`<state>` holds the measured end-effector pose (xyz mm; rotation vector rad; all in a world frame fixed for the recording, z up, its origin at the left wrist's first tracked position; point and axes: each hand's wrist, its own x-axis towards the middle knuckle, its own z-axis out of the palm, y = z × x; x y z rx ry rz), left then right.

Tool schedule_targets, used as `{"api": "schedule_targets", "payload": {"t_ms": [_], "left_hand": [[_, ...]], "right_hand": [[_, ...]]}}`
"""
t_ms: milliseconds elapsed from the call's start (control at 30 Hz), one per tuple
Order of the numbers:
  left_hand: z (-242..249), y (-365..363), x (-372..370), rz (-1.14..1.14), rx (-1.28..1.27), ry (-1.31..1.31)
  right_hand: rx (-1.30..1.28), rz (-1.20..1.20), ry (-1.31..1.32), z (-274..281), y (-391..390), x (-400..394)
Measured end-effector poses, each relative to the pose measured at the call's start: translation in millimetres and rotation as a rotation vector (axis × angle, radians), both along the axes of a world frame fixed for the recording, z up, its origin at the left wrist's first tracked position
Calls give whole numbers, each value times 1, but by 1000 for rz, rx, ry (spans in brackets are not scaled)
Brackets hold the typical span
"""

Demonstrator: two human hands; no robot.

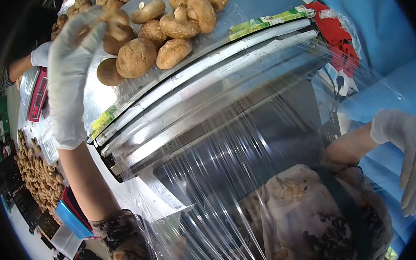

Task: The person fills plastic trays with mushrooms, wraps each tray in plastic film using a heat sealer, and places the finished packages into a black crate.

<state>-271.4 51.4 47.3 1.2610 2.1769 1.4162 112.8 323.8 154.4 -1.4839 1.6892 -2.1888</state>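
Clear film (223, 153) spans wrapper (196, 77). Beyond wrapper: mushrooms (137, 58) bare, unwrapped; left hand (69, 76) among them, grip blurred, can't tell. Right hand (411, 146) beside wrapper, fingers extended, empty.

A wide, curved view of a workroom, its corners rounded off in black. A blue covering (385, 21) fills the upper right and runs down the right side—whether wall or sheeting is unclear. A shiny metal bench (94, 96) catches bright white glare at upper left. Along the left edge, green crates (0, 105) and dark crates (27, 203) stand near a pale grey floor (31, 241), small and blurred.
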Motion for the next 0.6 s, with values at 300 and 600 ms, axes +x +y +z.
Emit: {"api": "schedule_targets", "payload": {"t_ms": [300, 600], "left_hand": [[6, 1, 18, -176, -144, 738], [-13, -14, -1, -82, -59, 288]], "right_hand": [[17, 5, -6, 3, 1, -8], [16, 10, -6, 5, 2, -6]]}}
